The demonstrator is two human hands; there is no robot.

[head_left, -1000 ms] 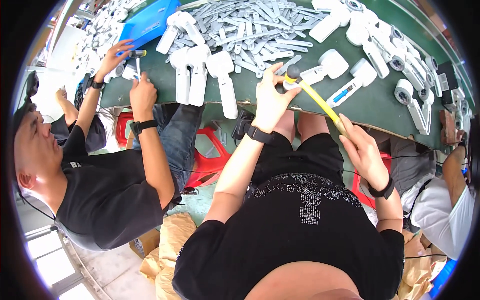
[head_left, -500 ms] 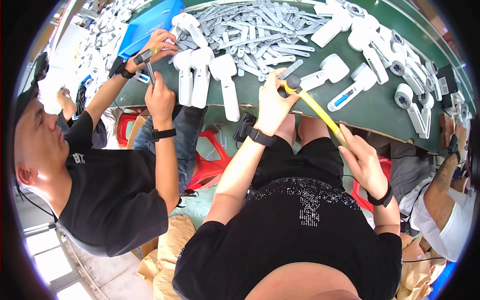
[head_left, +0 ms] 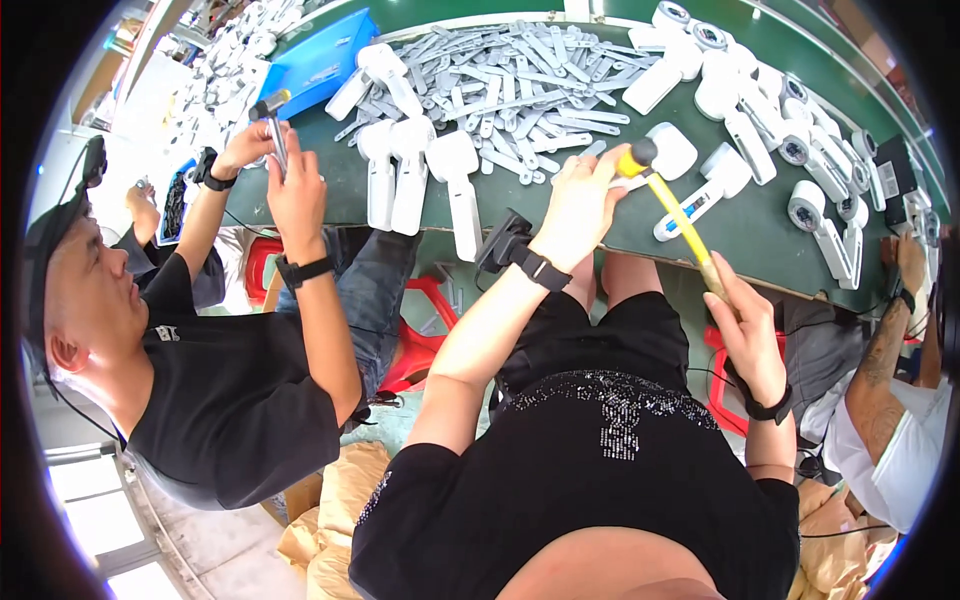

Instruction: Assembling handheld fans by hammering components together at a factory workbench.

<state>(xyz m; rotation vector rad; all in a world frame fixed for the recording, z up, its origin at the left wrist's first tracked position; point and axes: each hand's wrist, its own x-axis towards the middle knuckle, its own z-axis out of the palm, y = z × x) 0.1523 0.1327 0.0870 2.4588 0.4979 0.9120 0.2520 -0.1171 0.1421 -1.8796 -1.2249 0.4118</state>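
My right hand (head_left: 745, 318) is closed round the lower end of a hammer (head_left: 677, 212) with a yellow handle and a dark round face. The hammer's head hangs just beside the fingertips of my left hand (head_left: 580, 208), over the table's near edge. My left fingers are curled together; whatever they pinch is hidden. Right behind the hammer's head lies a white housing (head_left: 672, 150) with a rounded head, its handle end reaching toward my left fingers. To its right, another white housing (head_left: 708, 190) shows a blue strip in its open handle.
Grey flat strips (head_left: 520, 85) are heaped at the table's middle. White housings stand left (head_left: 455, 165) and pile up right (head_left: 745, 95). A blue tray (head_left: 318, 62) sits far left. On my left a co-worker holds another hammer (head_left: 277, 140); a further person's arm (head_left: 880, 360) shows at right.
My left hand and the hammer in my right have moved right, closer to the white housing. The co-worker's hands have drawn back to the left, away from the white housings.
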